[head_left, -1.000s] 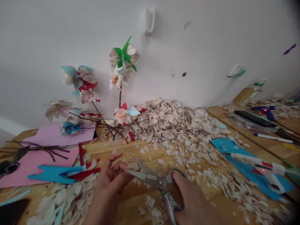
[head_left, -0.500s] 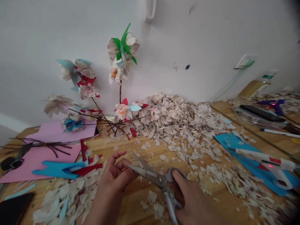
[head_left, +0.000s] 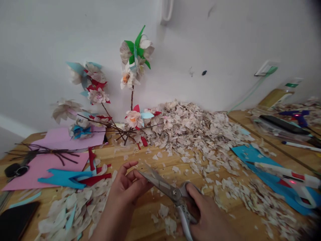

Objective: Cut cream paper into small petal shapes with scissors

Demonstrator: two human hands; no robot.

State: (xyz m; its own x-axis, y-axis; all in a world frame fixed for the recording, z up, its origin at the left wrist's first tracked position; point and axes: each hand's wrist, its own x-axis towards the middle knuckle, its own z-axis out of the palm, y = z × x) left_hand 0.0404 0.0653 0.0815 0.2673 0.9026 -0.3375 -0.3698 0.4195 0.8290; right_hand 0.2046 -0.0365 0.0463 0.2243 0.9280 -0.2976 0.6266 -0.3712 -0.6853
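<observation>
My right hand (head_left: 208,217) grips the handles of grey metal scissors (head_left: 170,192), thumb through one loop, blades slightly apart and pointing left. My left hand (head_left: 126,189) pinches something small at the blade tips; the piece is hidden between the fingers and too small to make out. Both hands hover low over the wooden table (head_left: 142,214), among pale paper scraps.
Paper flowers on twigs (head_left: 125,100) stand against the white wall. A big heap of pale scraps (head_left: 195,130) lies behind. Pink paper sheets (head_left: 47,164), a blue cutout (head_left: 62,177), a dark phone (head_left: 15,222) are at left. A glue gun (head_left: 288,174) on blue paper lies right.
The scissors have tilted a little, handles lower and further right. The view has shifted slightly; both hands stay at the same spot over the table.
</observation>
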